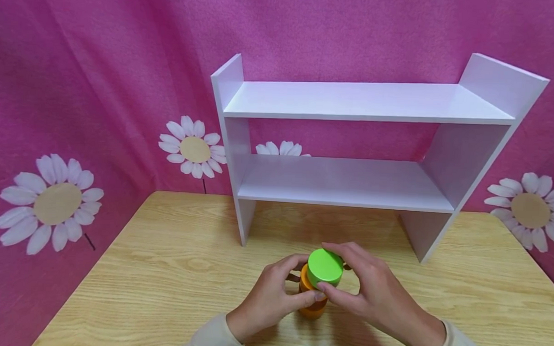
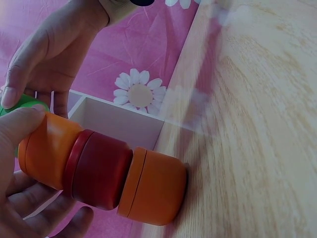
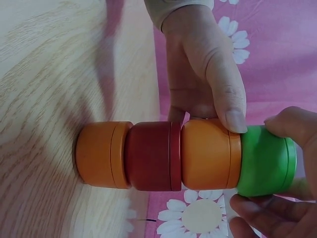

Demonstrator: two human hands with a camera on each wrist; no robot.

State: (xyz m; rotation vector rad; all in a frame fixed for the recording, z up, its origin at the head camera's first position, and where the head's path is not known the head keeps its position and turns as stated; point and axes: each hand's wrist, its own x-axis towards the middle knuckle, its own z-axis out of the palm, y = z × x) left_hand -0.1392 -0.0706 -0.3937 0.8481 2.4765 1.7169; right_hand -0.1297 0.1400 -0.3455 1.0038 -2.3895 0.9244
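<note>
Four small lidded round jars form a column on the wooden table, seen sideways in both wrist views. At the bottom is an orange jar (image 3: 96,154), then a dark red jar (image 3: 148,156), a second orange jar (image 3: 205,156) and a green jar (image 1: 325,266) on top. My right hand (image 1: 379,291) grips the green jar between thumb and fingers, its base right at the lid of the upper orange jar and slightly off to one side. My left hand (image 1: 272,295) holds the upper orange jar, thumb near its lid. The red jar is mostly hidden in the head view.
A white two-tier shelf (image 1: 345,188) stands on the table (image 1: 177,271) behind the hands. Pink cloth (image 1: 125,61) with white daisies covers the back and the sides. Bare wood extends left and right of the column.
</note>
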